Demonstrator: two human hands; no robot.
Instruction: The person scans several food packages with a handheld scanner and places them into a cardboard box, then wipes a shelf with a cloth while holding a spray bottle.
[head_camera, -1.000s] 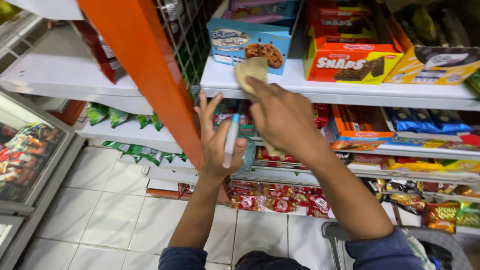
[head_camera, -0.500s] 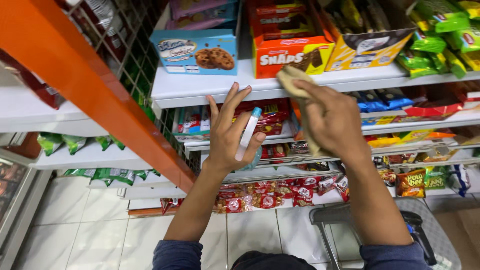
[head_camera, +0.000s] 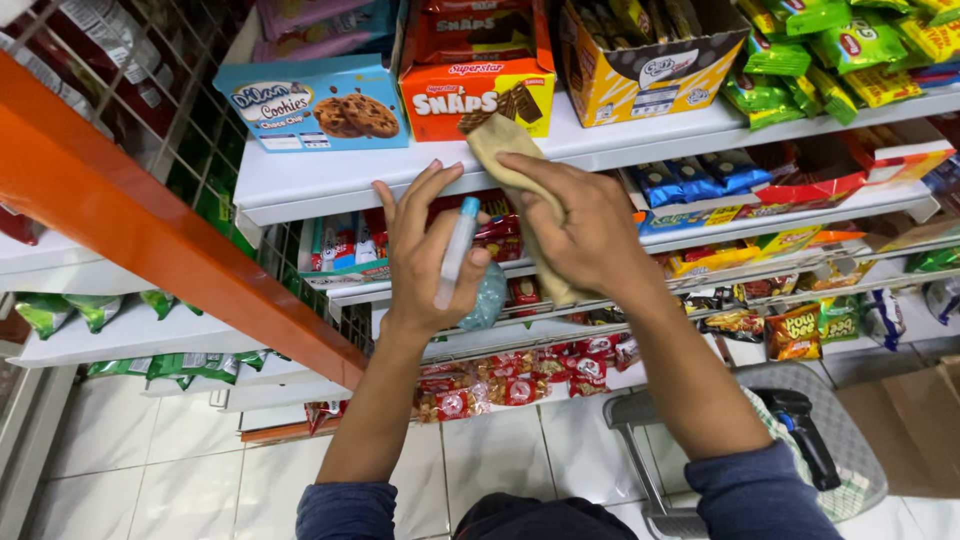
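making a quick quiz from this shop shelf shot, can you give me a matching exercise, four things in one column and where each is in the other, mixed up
Things:
1. tan cloth
2. white marker with blue cap
3. blue cookie box
4. black handheld scanner

Places:
A. on the top white shelf, left of the orange snack box
B. on the grey stool seat by the floor
C. under the right hand, pressed against the shelf edge
D. between the fingers of the left hand

Pairs: 1-C, 2-D, 3-A, 4-B
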